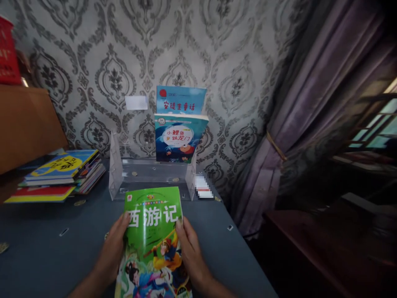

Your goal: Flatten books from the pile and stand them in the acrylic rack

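Observation:
A green picture book [151, 244] with white characters on its cover is held upright between both hands. My left hand [114, 242] grips its left edge and my right hand [190, 248] its right edge, thumb on the cover. Just beyond stands a clear acrylic book rack [115, 169] with stepped tiers. On the rack's right side rest two books, a dark blue one [176, 153] with a fish picture in front and a light blue one [182, 96] on a higher tier behind it. The bottom of the green book runs out of view.
Stacked books [62, 165] lie on the table [217, 256] at the left, beside a brown box-like piece [27, 124] carrying a red object [8, 54]. A blurred white item [204, 186] lies right of the rack. Purple curtains [263, 178] hang at right.

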`<move>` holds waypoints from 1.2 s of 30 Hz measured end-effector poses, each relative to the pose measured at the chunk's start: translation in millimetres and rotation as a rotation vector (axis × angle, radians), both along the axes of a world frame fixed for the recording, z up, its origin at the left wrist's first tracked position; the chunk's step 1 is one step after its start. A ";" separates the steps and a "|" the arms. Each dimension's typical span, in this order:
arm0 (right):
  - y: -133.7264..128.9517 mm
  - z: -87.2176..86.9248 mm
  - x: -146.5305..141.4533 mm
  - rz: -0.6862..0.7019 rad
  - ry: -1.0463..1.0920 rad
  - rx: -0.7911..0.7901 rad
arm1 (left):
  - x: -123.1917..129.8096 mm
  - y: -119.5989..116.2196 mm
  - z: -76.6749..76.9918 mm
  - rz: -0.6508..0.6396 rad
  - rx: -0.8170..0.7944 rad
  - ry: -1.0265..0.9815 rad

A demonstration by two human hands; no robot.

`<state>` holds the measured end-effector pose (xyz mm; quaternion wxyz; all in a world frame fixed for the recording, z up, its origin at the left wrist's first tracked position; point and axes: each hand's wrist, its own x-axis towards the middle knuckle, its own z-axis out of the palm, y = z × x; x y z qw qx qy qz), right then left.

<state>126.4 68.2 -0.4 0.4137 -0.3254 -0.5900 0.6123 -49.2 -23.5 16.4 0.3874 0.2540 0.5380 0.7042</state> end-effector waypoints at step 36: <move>65.1 23.0 26.5 0.023 -0.200 0.642 | -19.9 39.7 30.3 -0.028 0.149 0.571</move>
